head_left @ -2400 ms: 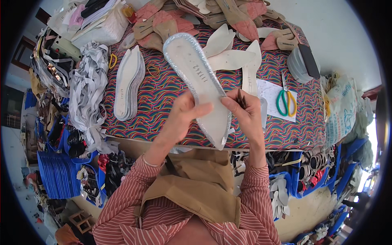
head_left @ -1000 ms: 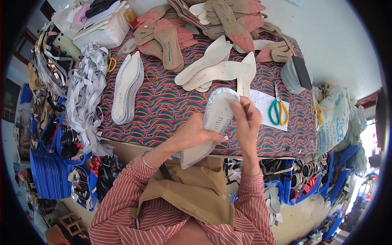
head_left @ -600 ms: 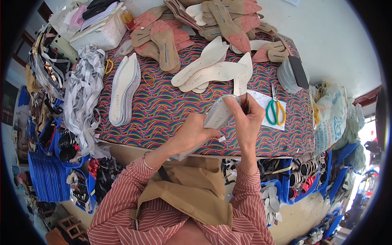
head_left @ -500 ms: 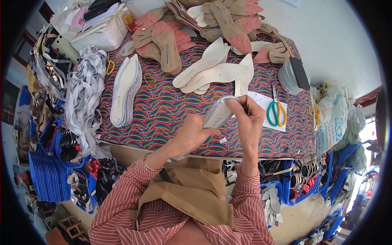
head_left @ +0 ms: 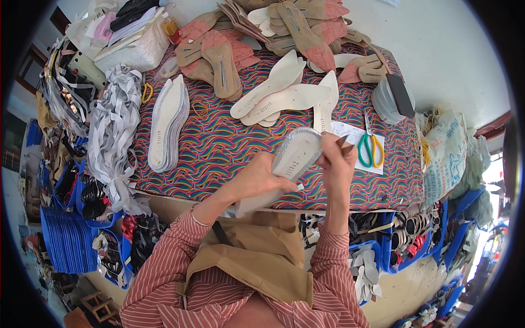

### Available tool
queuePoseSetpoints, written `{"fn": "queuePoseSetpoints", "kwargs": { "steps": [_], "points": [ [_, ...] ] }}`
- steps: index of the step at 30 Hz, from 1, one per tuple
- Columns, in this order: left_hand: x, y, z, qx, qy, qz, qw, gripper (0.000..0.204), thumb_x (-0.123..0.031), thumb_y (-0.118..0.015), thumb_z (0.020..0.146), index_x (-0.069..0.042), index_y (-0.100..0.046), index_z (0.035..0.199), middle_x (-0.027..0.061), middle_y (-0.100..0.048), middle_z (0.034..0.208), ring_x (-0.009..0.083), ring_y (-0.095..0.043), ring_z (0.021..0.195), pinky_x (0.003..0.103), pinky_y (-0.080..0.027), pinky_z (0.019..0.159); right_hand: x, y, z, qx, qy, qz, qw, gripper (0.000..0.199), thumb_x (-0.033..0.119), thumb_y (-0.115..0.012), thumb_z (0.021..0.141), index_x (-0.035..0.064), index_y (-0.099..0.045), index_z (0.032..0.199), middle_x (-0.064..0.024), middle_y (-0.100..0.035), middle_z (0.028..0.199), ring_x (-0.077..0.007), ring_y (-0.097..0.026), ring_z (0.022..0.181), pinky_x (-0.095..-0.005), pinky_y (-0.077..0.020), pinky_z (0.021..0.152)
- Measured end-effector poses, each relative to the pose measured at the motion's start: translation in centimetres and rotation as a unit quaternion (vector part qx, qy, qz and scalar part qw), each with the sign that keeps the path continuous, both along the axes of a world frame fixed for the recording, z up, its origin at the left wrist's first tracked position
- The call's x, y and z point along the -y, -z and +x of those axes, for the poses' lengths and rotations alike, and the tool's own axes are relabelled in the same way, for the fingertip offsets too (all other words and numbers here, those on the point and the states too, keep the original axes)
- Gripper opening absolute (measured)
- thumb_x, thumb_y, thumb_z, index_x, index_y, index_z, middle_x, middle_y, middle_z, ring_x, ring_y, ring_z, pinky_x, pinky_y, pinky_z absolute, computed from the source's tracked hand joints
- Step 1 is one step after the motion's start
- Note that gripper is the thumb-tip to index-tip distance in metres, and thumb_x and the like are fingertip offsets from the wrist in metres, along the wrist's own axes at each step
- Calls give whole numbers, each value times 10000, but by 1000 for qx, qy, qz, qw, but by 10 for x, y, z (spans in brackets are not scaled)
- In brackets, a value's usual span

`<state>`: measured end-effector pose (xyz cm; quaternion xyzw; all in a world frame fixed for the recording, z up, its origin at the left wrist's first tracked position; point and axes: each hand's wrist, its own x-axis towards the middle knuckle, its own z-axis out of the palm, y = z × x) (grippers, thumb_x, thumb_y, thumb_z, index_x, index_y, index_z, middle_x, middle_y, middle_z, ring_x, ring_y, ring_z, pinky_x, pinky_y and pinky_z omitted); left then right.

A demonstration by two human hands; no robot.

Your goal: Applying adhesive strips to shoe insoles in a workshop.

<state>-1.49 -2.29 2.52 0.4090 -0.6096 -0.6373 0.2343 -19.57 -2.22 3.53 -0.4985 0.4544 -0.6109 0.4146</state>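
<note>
My left hand is closed around the middle of a white insole with a silvery-grey band along its edge. The insole is tilted over the table's front edge, its heel end pointing away from me. At the right side of that heel end, my right hand has its fingers curled around a thin brown piece, whose kind I cannot make out. Whether these fingers also grip the silvery edge is unclear. A stack of similar edged insoles lies to the left, and loose white insoles lie beyond my hands.
Green-and-yellow scissors rest on a paper at the right, near a clear tub with a black object. Brown-and-red insole pieces are heaped at the back. Grey strips hang at the left; blue crates stand below the patterned table.
The right thumb has come off the insole's face, and that hand has shifted slightly right to its edge. More of the insole's heel end shows now. The left hand keeps its hold.
</note>
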Motion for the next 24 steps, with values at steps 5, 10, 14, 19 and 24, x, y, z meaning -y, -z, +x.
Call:
{"fn": "queuePoseSetpoints", "kwargs": {
  "steps": [5, 10, 14, 19, 24],
  "points": [
    [5, 6, -10, -238, 184, 171, 938, 512, -310, -743, 785, 35, -601, 1135, 97, -636, 662, 194, -582, 565, 293, -458, 556, 18, 17, 8, 296, -68, 77, 950, 36, 70, -633, 887, 35, -641, 885, 42, -490, 637, -33, -340, 536, -184, -263, 480],
    [6, 36, -15, -464, 232, 290, 804, 601, -433, -598, 917, 46, -503, 1267, 121, -638, 732, 187, -590, 588, 264, -462, 556, 25, 44, 5, 425, -145, 12, 893, 48, 55, -661, 877, 27, -643, 911, 43, -477, 624, -23, -323, 499, -169, -204, 437],
    [-3, 11, -6, -379, 5, 268, 886, 596, -488, -428, 995, 41, -511, 1259, 122, -632, 784, 184, -594, 596, 265, -472, 561, 19, 32, -4, 271, -42, 12, 962, 62, 76, -641, 901, 23, -626, 928, 58, -409, 589, -20, -283, 494, -180, -192, 427],
    [0, 15, 2, -385, 63, 252, 886, 541, -418, -323, 1043, 40, -497, 1273, 146, -638, 856, 188, -589, 603, 275, -485, 574, 10, 28, -8, 233, -70, 35, 969, 39, 28, -653, 876, 19, -649, 915, 29, -507, 640, -32, -365, 533, -174, -265, 461],
    [-1, 18, 0, -353, 55, 203, 912, 520, -391, -330, 1047, 51, -507, 1256, 144, -639, 847, 188, -585, 598, 283, -492, 573, -2, 6, 0, 78, 34, 40, 996, 29, 34, -620, 891, 16, -631, 870, 53, -443, 605, -20, -302, 510, -164, -223, 448]
  ]
}}
